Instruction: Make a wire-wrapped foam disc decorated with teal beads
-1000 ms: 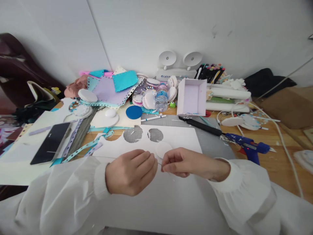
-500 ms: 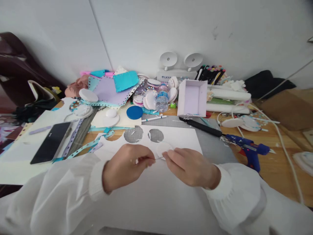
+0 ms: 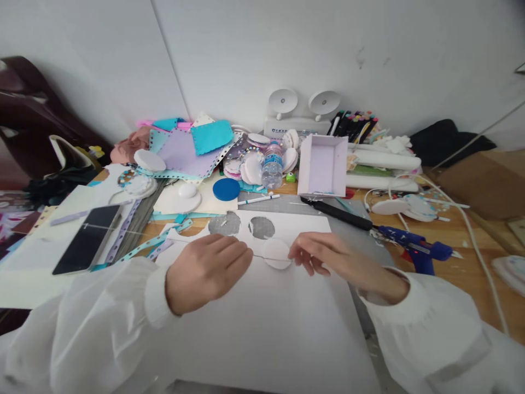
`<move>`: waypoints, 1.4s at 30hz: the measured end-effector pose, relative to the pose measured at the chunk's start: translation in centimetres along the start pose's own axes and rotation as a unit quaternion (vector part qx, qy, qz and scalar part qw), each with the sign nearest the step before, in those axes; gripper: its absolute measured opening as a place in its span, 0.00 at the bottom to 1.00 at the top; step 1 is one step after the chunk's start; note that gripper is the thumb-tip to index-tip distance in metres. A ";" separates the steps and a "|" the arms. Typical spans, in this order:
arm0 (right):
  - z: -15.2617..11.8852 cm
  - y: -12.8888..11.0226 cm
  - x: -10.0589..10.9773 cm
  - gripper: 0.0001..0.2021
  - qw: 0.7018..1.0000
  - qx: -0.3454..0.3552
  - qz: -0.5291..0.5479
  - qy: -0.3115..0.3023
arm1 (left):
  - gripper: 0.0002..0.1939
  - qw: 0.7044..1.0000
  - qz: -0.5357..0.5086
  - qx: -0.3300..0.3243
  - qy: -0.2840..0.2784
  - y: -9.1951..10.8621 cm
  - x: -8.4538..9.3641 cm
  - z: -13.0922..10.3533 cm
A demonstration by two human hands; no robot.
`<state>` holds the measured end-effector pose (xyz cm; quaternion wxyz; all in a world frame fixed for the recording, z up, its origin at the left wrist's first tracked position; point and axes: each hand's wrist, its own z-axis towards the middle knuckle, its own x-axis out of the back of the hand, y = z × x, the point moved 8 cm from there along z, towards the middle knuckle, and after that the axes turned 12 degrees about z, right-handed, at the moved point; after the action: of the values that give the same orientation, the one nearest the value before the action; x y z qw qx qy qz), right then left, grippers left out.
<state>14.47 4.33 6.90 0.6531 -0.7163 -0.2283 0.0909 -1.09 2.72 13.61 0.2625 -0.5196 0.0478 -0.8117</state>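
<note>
My left hand (image 3: pixel 207 271) is curled, its fingertips pinching one end of a thin thread (image 3: pixel 262 255). My right hand (image 3: pixel 328 258) pinches the other end, its remaining fingers spread loosely. The thread runs taut between them, across a small white foam disc (image 3: pixel 276 257) that lies on a large white sheet (image 3: pixel 270 328). Just behind the disc the sheet has two round cut-out holes (image 3: pixel 225 223) showing the grey mat beneath. Both wrists are in white sleeves.
A black phone (image 3: pixel 86 238) lies at the left and a blue glue gun (image 3: pixel 414 246) at the right. Behind the sheet are a black tool (image 3: pixel 336 212), a blue disc (image 3: pixel 225 189), a water bottle (image 3: pixel 270 164), a lilac box (image 3: pixel 322 164) and piled coloured foam sheets (image 3: pixel 188 145).
My hands have drawn apart, the right one moving rightwards, so the thread is stretched longer between them. The white disc, half hidden before, now shows between the hands.
</note>
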 end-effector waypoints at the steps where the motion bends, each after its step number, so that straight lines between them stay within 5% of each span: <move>1: 0.2 0.9 -0.8 0.22 0.994 -0.072 0.078 -0.035 | 0.11 0.999 0.021 -0.023 0.024 0.6 0.3 0.1; 6: 0.4 1.7 -3.9 0.18 0.956 -0.167 0.190 -0.151 | 0.10 0.997 0.035 -0.055 0.035 1.9 0.1 0.6; 12: 0.9 2.2 -4.3 0.13 0.973 -0.133 0.136 -0.132 | 0.10 0.998 0.037 -0.050 0.032 1.8 -0.2 -0.4; 15: 1.1 2.1 -3.7 0.10 0.993 -0.090 0.013 -0.078 | 0.10 0.999 0.030 -0.014 0.017 1.8 -0.7 -0.8; 18: 0.9 -0.2 -2.9 0.08 0.964 0.068 -0.255 0.012 | 0.11 0.979 -0.119 0.120 -0.110 0.4 -3.1 -1.2; 20: -0.5 -2.9 -3.7 0.09 0.863 0.246 -0.438 0.050 | 0.09 0.872 -0.334 0.258 -0.247 -0.3 -6.0 -2.6; 22: -2.4 -4.4 -5.1 0.11 0.742 0.397 -0.537 0.058 | 0.09 0.673 -0.552 0.345 -0.351 1.0 -7.9 -4.1; 24: -3.7 -4.8 -5.5 0.11 0.673 0.481 -0.559 0.061 | 0.11 0.506 -0.679 0.355 -0.396 2.5 -8.0 -4.5; 25: -3.9 -4.8 -5.3 0.10 0.662 0.494 -0.559 0.065 | 0.12 0.468 -0.705 0.346 -0.405 2.8 -7.8 -4.5; 26: -3.8 -4.7 -5.0 0.10 0.665 0.491 -0.557 0.073 | 0.13 0.468 -0.707 0.336 -0.410 2.7 -7.7 -4.5; 27: -3.4 -4.6 -4.3 0.09 0.685 0.472 -0.548 0.086 | 0.12 0.510 -0.682 0.328 -0.409 2.2 -7.7 -4.4; 28: -2.7 -4.3 -3.3 0.08 0.726 0.433 -0.525 0.096 | 0.11 0.590 -0.628 0.318 -0.397 1.3 -7.7 -4.3; 31: 0.1 -1.7 -0.1 0.14 0.923 0.201 -0.324 0.056 | 0.11 0.882 -0.318 0.212 -0.275 -1.4 -5.8 -2.6; 33: 1.0 1.0 -0.1 0.21 0.993 0.020 -0.112 -0.033 | 0.15 0.973 -0.125 0.095 -0.172 -0.8 -3.8 -1.4; 37: 0.5 2.8 -2.6 0.26 0.965 -0.165 0.147 -0.141 | 0.12 0.999 0.019 -0.036 -0.025 1.3 -1.5 -0.5; 42: 0.1 3.1 -4.8 0.19 0.938 -0.201 0.214 -0.184 | 0.10 0.997 0.022 -0.075 0.029 1.7 -0.6 -0.3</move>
<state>10.84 2.14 3.09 0.4077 -0.8352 -0.1990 0.3109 -0.54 1.43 12.38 0.2392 -0.5127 0.1276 -0.8146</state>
